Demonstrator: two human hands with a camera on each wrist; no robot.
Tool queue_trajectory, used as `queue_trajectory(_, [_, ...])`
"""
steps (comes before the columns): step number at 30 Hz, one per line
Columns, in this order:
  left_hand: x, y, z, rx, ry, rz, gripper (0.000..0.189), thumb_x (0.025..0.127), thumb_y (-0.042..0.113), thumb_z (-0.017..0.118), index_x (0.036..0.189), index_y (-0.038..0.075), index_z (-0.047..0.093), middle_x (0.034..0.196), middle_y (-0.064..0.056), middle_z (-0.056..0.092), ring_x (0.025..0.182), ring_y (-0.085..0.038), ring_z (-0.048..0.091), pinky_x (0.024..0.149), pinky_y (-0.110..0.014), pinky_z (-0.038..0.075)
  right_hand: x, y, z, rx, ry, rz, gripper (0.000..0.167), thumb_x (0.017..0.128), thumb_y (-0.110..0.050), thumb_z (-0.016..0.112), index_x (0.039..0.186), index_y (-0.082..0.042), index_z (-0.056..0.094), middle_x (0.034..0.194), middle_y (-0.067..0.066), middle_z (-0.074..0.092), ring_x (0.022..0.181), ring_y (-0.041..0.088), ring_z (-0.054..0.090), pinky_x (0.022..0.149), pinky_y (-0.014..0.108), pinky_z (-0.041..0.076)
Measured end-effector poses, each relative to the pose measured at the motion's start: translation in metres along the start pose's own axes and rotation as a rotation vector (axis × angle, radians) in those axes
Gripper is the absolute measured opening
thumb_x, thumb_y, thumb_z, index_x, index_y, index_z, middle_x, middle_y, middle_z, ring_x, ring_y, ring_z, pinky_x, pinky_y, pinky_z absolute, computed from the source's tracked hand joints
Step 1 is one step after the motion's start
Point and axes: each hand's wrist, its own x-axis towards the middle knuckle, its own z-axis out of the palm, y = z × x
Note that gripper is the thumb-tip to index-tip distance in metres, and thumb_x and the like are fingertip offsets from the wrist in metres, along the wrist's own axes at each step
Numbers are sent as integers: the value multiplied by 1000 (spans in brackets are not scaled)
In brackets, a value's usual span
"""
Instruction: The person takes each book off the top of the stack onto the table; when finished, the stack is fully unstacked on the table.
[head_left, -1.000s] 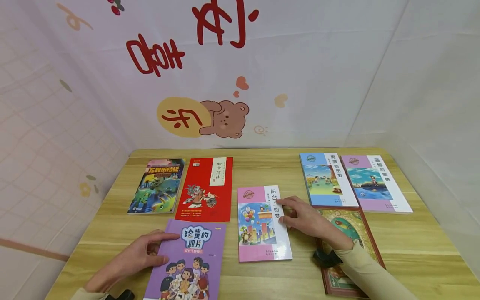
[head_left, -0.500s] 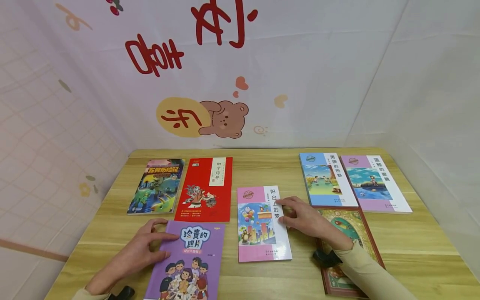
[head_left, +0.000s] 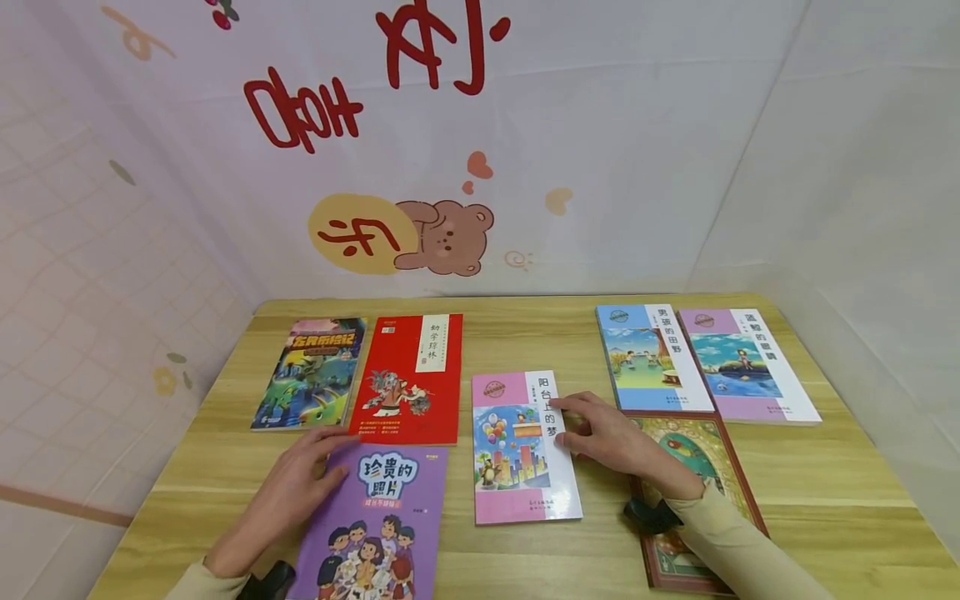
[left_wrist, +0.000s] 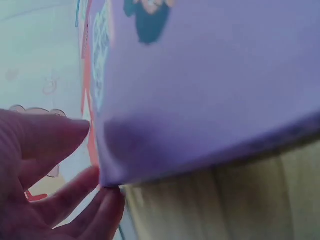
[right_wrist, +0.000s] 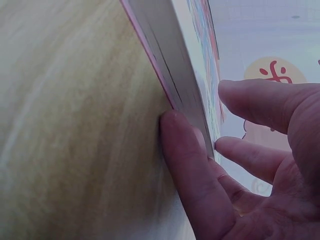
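A purple picture book (head_left: 378,521), with a group of cartoon children on its cover, lies at the front left. My left hand (head_left: 296,475) is at its upper left corner, fingers reaching along the top edge. In the left wrist view, the fingertips (left_wrist: 95,180) meet that corner and stay loosely extended. A pink-and-white book (head_left: 517,492) with balloons and buildings on its cover lies at the centre. My right hand (head_left: 603,433) touches its right side. The right wrist view shows one finger (right_wrist: 187,150) against the page edge and the others near the cover.
A red book (head_left: 442,408) and a dinosaur book (head_left: 318,371) lie behind the purple one. At the back right are a blue-and-white book (head_left: 656,396) and another pink-and-white book (head_left: 791,408). An ornate brown-edged book (head_left: 742,492) lies partly under my right forearm. White printed cloth (head_left: 600,250) walls the table (head_left: 525,567).
My left hand has slid away from me, from the purple book's left side up to its top corner. The right hand stays at the central book. The view has shifted slightly.
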Motion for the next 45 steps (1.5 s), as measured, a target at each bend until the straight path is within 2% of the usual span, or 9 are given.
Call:
queue_trajectory(4, [2, -7, 1, -16, -29, -47, 32, 91, -4, 73, 123, 2, 74, 129, -17, 62, 114, -37, 63, 86, -49, 60, 0, -1, -1, -1, 0, -2, 51, 97, -23, 73, 145, -10, 60, 140, 15, 56, 110, 26, 57, 92, 45, 49])
queue_trajectory(13, [4, -14, 2, -1, -43, -59, 31, 90, -4, 73, 121, -2, 74, 123, -14, 63, 105, -29, 63, 82, -45, 60, -1, 0, -1, 5, 1, 2, 52, 97, -23, 73, 145, -11, 60, 141, 16, 55, 108, 25, 56, 90, 43, 49])
queue_trajectory(17, [3, -14, 3, 17, -42, -38, 30, 90, -3, 74, 120, -3, 75, 125, -14, 62, 110, -32, 60, 88, -48, 58, -1, 1, -1, 5, -1, -3, 51, 97, -23, 73, 145, -10, 60, 141, 16, 55, 107, 25, 56, 89, 43, 49])
queue_trajectory(21, [3, -11, 3, 16, 19, -15, 29, 90, -1, 76, 119, 0, 76, 129, -16, 61, 119, -40, 58, 94, -58, 54, -1, 1, -1, 8, -5, 2, 51, 97, -23, 73, 145, -11, 60, 141, 16, 55, 107, 25, 56, 90, 43, 49])
queue_trajectory(24, [4, -3, 4, -9, 69, -1, 29, 91, 0, 76, 120, 2, 75, 131, -17, 61, 121, -43, 57, 97, -63, 51, -1, 1, -1, 11, -6, 5, 51, 97, -23, 73, 145, -10, 60, 141, 15, 55, 108, 25, 56, 90, 44, 50])
queue_trajectory(28, [6, 16, 7, -73, 80, 24, 34, 90, -2, 76, 123, 5, 74, 131, -15, 63, 126, -43, 56, 101, -65, 47, -1, 1, -1, 16, -5, -3, 51, 97, -22, 73, 145, -9, 60, 139, 15, 56, 107, 25, 56, 90, 43, 50])
queue_trajectory(36, [14, 54, 29, -292, 30, 35, 46, 92, 0, 75, 136, 12, 68, 144, -7, 57, 131, -34, 56, 101, -57, 52, -1, 2, 0, 15, 8, -7, 51, 96, -22, 74, 144, -10, 60, 139, 14, 56, 105, 23, 57, 88, 42, 50])
queue_trajectory(41, [21, 71, 47, -389, 15, 52, 50, 92, 0, 74, 139, 13, 66, 146, -2, 56, 138, -29, 52, 108, -54, 47, 0, 2, 0, 24, 1, -4, 52, 96, -23, 74, 145, -10, 60, 140, 14, 56, 103, 22, 56, 86, 40, 49])
queue_trajectory(45, [26, 83, 58, -522, -52, 59, 48, 94, 1, 71, 141, 11, 63, 146, -5, 56, 138, -30, 52, 110, -50, 46, 0, 1, 0, 34, -4, -1, 52, 97, -21, 74, 145, -9, 59, 141, 14, 55, 99, 22, 54, 83, 38, 47])
